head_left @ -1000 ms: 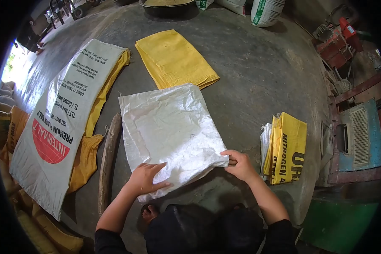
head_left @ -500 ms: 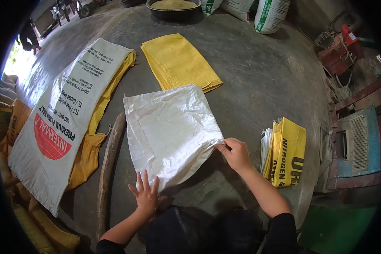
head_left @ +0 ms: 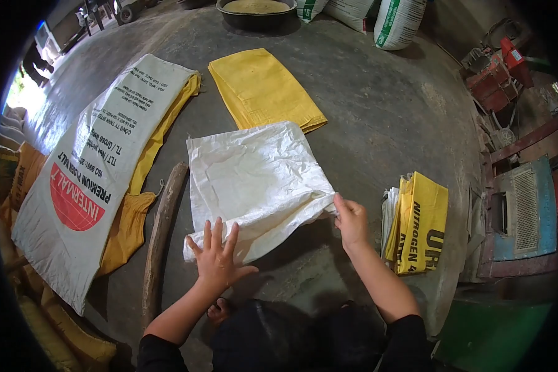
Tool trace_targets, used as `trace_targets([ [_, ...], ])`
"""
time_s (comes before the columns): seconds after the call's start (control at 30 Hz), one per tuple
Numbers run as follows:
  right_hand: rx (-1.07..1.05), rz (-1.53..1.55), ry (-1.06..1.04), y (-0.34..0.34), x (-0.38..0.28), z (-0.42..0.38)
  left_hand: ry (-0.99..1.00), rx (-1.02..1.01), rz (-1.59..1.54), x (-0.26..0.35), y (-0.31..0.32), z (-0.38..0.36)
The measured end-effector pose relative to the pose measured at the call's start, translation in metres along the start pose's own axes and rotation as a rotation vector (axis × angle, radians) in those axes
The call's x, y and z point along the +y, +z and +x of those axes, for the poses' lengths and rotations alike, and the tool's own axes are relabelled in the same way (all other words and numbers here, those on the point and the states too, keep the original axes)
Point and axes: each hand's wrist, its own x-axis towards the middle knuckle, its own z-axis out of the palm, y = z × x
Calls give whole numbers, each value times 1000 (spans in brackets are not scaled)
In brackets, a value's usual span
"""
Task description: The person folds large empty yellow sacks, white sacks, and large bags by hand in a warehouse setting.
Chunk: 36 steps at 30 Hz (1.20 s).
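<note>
A crinkled white woven sack lies on the floor in front of me, its near part folded over and wrinkled. My left hand rests with fingers spread on the sack's near left edge. At the sack's right corner, my right hand pinches the fabric between thumb and fingers and holds it slightly raised. Just beyond the white sack, touching or nearly touching its far edge, lies a folded yellow sack.
A printed white sack on yellow ones lies left, beside a wooden stick. Folded yellow sacks sit right. A basin of grain and filled sacks stand at the back. Machinery lines the right; a person's legs show far left.
My left hand has moved up onto the sack's near edge. The right corner, pinched in my right hand, has shifted slightly right, and the near part looks more folded over.
</note>
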Motion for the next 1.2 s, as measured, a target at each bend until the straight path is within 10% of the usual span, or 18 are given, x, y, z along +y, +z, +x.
trace_targets([
  [0.23,-148,183,181,0,-12,-6,56,369,-28,-28,62,-10],
  [0.47,-303,73,148,-31,1,-14,123,-5,-73,-54,9,9],
  [0.53,-455,-340,-402,-48,-4,-16,201,-97,-200,-57,-12,12],
  [0.8,-584,-693,-699,-59,-14,3,343,-376,-417,-65,-79,37],
  [0.97,-711,-714,-295,-43,42,38,400,-507,-431,-64,-102,54],
  [1.03,-795,-251,382,-37,87,60,379,-540,-401,-65,-104,62],
  [1.2,-764,-202,-123,-34,107,13,349,-568,-296,-69,-94,77],
])
